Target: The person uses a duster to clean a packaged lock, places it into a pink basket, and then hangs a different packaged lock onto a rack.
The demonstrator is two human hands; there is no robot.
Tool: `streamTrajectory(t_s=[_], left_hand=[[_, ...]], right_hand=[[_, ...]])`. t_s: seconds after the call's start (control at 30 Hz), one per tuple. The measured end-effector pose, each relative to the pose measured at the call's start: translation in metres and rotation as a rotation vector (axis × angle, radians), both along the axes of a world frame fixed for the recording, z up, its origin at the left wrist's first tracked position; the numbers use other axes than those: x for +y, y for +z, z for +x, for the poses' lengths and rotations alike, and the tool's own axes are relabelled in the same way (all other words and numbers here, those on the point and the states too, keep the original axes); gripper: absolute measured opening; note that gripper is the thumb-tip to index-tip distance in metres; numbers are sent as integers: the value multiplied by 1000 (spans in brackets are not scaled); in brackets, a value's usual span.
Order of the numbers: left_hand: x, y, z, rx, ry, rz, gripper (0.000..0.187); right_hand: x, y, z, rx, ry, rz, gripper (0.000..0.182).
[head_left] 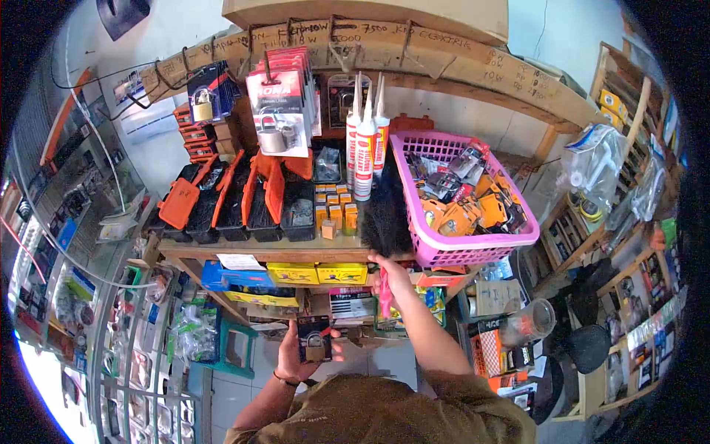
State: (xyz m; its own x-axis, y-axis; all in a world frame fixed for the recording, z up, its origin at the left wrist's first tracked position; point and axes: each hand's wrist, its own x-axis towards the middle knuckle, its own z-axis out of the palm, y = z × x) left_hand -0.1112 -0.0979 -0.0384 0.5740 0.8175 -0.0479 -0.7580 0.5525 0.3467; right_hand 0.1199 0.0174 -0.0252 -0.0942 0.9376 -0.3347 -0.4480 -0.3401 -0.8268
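Head view, nearest first: left hand (299,355) at 6 o'clock clasped a carded padlock (315,342); right hand (390,277) gripped a red-handled duster (386,214), bristles at shelf (244,254) edge — dusting underway; next likely a sweep along it. At 2 o'clock, pink basket (473,248) held packaged hardware; 10 o'clock, orange cases (222,200) stood open.

Left of the pink basket (444,248) you see three sealant tubes (365,140) upright; farther left, open orange cases (222,200). Below it yellow boxes (318,274) line the lower shelf.
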Motion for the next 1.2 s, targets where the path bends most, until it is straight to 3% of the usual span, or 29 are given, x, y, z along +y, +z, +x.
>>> streamTrajectory(t_s=[0.1, 0.17, 0.2, 0.23, 0.27, 0.3, 0.37, 0.5, 0.57, 0.63, 0.67, 0.7, 0.77, 0.83, 0.9, 0.97, 1.03, 1.07, 1.1, 1.17, 1.2], left_hand=[[-6, -8, -2, 50, 18, 9, 68], [-7, -12, -3, 82, 42, -17, 67], [-5, -18, -2, 151, 126, -65, 67], [-6, -20, -1, 217, 205, -115, 66], [-3, -15, 4, 216, 220, -84, 64], [3, -12, 7, 220, 215, -99, 64], [16, -9, 16, 225, 169, 22, 61], [56, -7, 39, 101, 137, -13, 56], [79, -19, 64, 486, 191, 543, 53], [76, 31, 79, -67, -66, 73, 54], [91, 12, 80, -233, -182, 58, 59], [94, 10, 91, -236, -193, 58, 59], [96, 17, 119, 167, 70, 249, 65], [91, 35, 114, 61, 24, 171, 67], [94, 38, 110, -256, -153, 46, 66], [93, 43, 113, -360, -195, 21, 67], [89, 54, 119, 138, 65, 239, 70], [89, 51, 119, 258, 112, 292, 73], [91, 48, 111, -208, -43, 164, 72], [100, 39, 98, -309, -141, 80, 71], [98, 40, 101, -436, -181, 12, 72]], right_hand=[[-49, -8, 17, -182, 20, -15, 28], [-90, -33, 36, -89, 99, -12, 23], [-111, -34, 41, -60, 78, -133, 23], [-132, -37, 44, -196, 7, -223, 19], [-151, -32, 58, -378, 153, -191, 15], [-168, -40, 62, -375, 153, -206, 15], [-201, -55, 70, -627, 163, -108, 20], [-228, -29, 69, -790, 257, -4, 31], [-230, -24, 70, -838, 336, -18, 36], [-230, -37, 61, -891, 301, -57, 36], [-229, -44, 59, -945, 277, -83, 35], [-230, -48, 59, -946, 267, -88, 35], [-234, -52, 60, -894, 265, 3, 38], [-233, -46, 55, -863, 144, -33, 37], [-231, -42, 54, -839, 34, -64, 36], [-228, -42, 59, -1158, 274, -41, 35], [-225, -44, 61, -1091, 233, -16, 36], [-223, -45, 61, -1017, 185, 6, 37], [-220, -44, 60, -940, 136, 26, 38], [-213, -42, 57, -964, 67, 3, 39], [-211, -46, 59, -1042, 183, 21, 39]])
